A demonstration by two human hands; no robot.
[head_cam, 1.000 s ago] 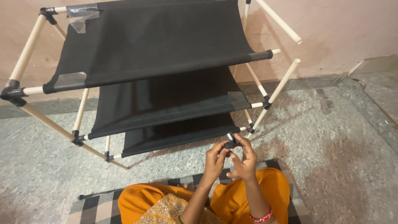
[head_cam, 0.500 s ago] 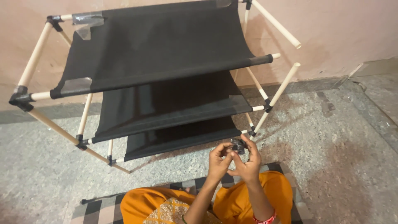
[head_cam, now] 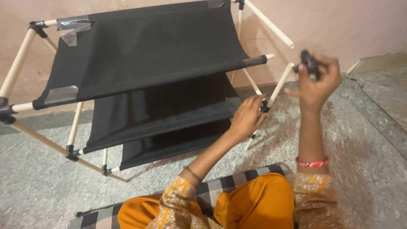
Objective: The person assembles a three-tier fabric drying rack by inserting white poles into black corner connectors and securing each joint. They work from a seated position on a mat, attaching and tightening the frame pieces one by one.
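Observation:
A rack of pale wooden rods (head_cam: pixel 280 85) and black fabric shelves (head_cam: pixel 144 55) lies tilted on the floor in front of me. My right hand (head_cam: pixel 316 82) is raised beside the free end of a rod and grips a small black plastic connector (head_cam: pixel 309 62). My left hand (head_cam: pixel 247 118) rests on the rack's right side, fingers at a black joint (head_cam: pixel 264 106) where two rods meet, next to the middle fabric shelf (head_cam: pixel 161 114).
A pink wall (head_cam: pixel 339 21) stands right behind the rack. The floor is speckled grey stone (head_cam: pixel 364 140). I sit on a black and grey checked mat (head_cam: pixel 212 195), my orange-clad knees (head_cam: pixel 250 203) at the bottom of the view.
My hands were together low in front of me on the black connector. Now they are apart: the right has lifted the connector up to the rod end, the left has moved to the rack's joint.

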